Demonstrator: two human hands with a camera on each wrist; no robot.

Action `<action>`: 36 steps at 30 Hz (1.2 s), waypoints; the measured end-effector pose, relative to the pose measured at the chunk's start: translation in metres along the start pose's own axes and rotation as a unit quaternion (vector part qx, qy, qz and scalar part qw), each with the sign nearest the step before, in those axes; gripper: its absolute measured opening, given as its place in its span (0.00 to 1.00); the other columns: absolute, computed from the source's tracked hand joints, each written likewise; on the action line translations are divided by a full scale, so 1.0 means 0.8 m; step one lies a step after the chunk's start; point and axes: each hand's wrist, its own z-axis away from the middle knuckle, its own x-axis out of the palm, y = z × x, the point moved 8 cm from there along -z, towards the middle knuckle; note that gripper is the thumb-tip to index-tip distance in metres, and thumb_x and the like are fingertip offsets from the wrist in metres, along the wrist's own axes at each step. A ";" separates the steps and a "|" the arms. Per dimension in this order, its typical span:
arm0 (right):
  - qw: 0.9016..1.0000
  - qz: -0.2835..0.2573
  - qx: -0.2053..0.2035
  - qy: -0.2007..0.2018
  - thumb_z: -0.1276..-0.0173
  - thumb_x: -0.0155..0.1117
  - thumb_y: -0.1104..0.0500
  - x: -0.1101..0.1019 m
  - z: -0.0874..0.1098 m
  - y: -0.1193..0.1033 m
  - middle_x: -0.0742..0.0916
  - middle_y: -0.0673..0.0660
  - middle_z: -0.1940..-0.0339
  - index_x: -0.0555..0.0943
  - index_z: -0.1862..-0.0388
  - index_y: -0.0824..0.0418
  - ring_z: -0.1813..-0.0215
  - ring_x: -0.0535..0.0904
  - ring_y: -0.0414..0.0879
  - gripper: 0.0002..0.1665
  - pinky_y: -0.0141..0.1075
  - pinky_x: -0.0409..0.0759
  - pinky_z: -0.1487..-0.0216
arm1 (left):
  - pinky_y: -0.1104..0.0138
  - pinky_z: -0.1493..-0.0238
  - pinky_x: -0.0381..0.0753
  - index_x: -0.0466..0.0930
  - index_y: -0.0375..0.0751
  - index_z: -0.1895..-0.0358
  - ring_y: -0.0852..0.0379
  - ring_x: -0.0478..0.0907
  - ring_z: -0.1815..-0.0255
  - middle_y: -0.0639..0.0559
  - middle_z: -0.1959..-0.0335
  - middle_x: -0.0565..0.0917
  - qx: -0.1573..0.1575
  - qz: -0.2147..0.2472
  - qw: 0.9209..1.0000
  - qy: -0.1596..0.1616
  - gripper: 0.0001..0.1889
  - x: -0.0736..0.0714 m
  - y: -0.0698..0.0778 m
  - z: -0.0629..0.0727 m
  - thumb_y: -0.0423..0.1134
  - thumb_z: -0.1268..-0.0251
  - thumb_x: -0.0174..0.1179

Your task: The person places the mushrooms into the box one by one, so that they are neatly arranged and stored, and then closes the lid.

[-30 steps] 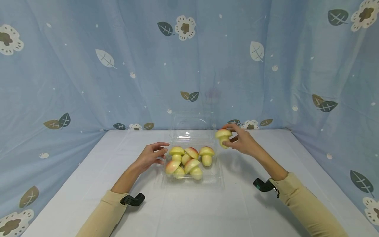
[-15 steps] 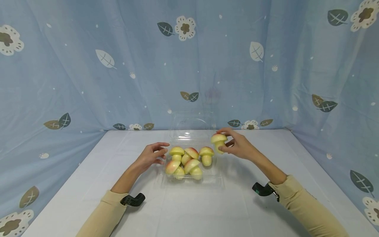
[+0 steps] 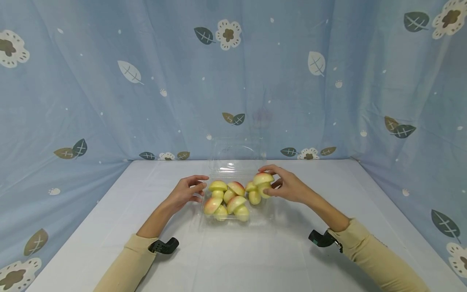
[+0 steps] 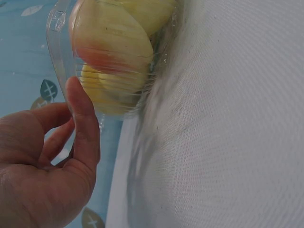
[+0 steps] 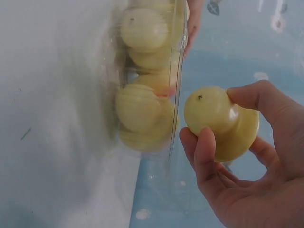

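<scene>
A clear plastic clamshell box (image 3: 270, 213) stands on the table with its lid (image 3: 233, 156) raised at the back. Inside lie several mushroom-shaped pieces (image 3: 237, 205), yellow-green with reddish caps. My left hand (image 3: 185, 192) holds the box's left rim, the thumb (image 4: 85, 128) against its edge in the left wrist view. Between thumb and fingers my right hand (image 3: 292, 186) pinches another mushroom-shaped piece (image 3: 263, 178), cap up, over the box's right side. It partly covers the rightmost piece (image 3: 254, 197) in the head view. In the right wrist view the held piece (image 5: 209, 109) shows its rounded stem end.
A white cloth covers the table (image 3: 233, 259). Behind it and on both sides hangs a blue curtain (image 3: 175, 61) with leaf and flower prints. Black camera mounts sit at the left wrist (image 3: 164, 246) and the right wrist (image 3: 322, 238).
My right hand has moved left and down with the mushroom-shaped piece, from beside the open lid to over the box's right side. The left hand and the box have stayed in place.
</scene>
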 end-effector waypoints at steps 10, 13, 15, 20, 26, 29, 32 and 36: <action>1.000 0.009 -0.015 -0.021 0.38 0.72 0.60 0.019 0.001 -0.010 0.79 0.55 0.40 0.70 0.33 0.52 0.54 0.84 0.48 0.35 0.39 0.86 0.56 | 0.67 0.70 0.85 0.68 0.36 0.31 0.58 0.79 0.67 0.39 0.52 0.76 -0.001 -0.002 1.000 -0.001 0.25 0.000 0.000 0.000 0.40 0.26 0.56; 0.999 0.009 -0.016 -0.028 0.39 0.72 0.60 0.025 0.001 -0.011 0.79 0.54 0.39 0.71 0.34 0.52 0.57 0.85 0.47 0.35 0.37 0.86 0.56 | 0.67 0.70 0.85 0.68 0.36 0.31 0.58 0.79 0.67 0.40 0.52 0.76 0.000 -0.001 1.000 0.001 0.24 0.000 0.000 0.000 0.40 0.26 0.56; 0.999 0.012 -0.022 -0.031 0.39 0.72 0.60 0.029 0.002 -0.012 0.79 0.54 0.39 0.71 0.34 0.53 0.55 0.83 0.46 0.34 0.36 0.85 0.54 | 0.67 0.70 0.85 0.68 0.36 0.31 0.58 0.79 0.67 0.40 0.53 0.76 0.000 -0.002 1.000 0.002 0.24 0.000 0.000 0.000 0.40 0.26 0.55; 0.998 0.013 -0.034 -0.043 0.40 0.73 0.60 0.039 0.002 -0.014 0.79 0.54 0.40 0.73 0.36 0.54 0.50 0.80 0.47 0.33 0.37 0.86 0.54 | 0.68 0.70 0.85 0.68 0.36 0.31 0.58 0.79 0.67 0.40 0.52 0.76 -0.001 -0.003 1.000 0.004 0.24 0.000 0.000 0.000 0.40 0.26 0.55; 0.998 0.018 -0.033 -0.058 0.41 0.73 0.61 0.048 0.004 -0.020 0.79 0.53 0.43 0.73 0.36 0.54 0.47 0.77 0.47 0.33 0.36 0.85 0.53 | 0.68 0.71 0.85 0.68 0.36 0.31 0.58 0.79 0.67 0.41 0.52 0.76 -0.006 -0.001 1.000 0.007 0.24 0.000 -0.001 -0.001 0.39 0.26 0.55; 0.998 0.024 -0.026 -0.059 0.41 0.73 0.61 0.050 0.005 -0.020 0.79 0.53 0.44 0.73 0.36 0.54 0.47 0.77 0.47 0.34 0.36 0.85 0.53 | 0.68 0.71 0.85 0.68 0.36 0.31 0.58 0.79 0.67 0.42 0.53 0.76 -0.005 -0.004 1.000 0.007 0.24 0.000 -0.001 -0.001 0.39 0.26 0.56; 0.998 0.027 -0.019 -0.058 0.41 0.73 0.61 0.050 0.005 -0.021 0.79 0.53 0.44 0.73 0.36 0.53 0.47 0.76 0.48 0.34 0.35 0.85 0.53 | 0.68 0.71 0.85 0.68 0.36 0.31 0.58 0.79 0.67 0.42 0.54 0.77 -0.002 -0.007 1.000 0.007 0.24 0.000 -0.001 -0.001 0.39 0.26 0.55; 0.998 0.039 -0.018 -0.055 0.42 0.73 0.60 0.050 0.006 -0.022 0.80 0.52 0.46 0.74 0.38 0.54 0.47 0.77 0.47 0.32 0.34 0.85 0.53 | 0.68 0.71 0.85 0.68 0.36 0.31 0.58 0.79 0.67 0.42 0.54 0.77 0.001 -0.006 1.000 0.007 0.24 -0.001 -0.001 -0.002 0.39 0.26 0.56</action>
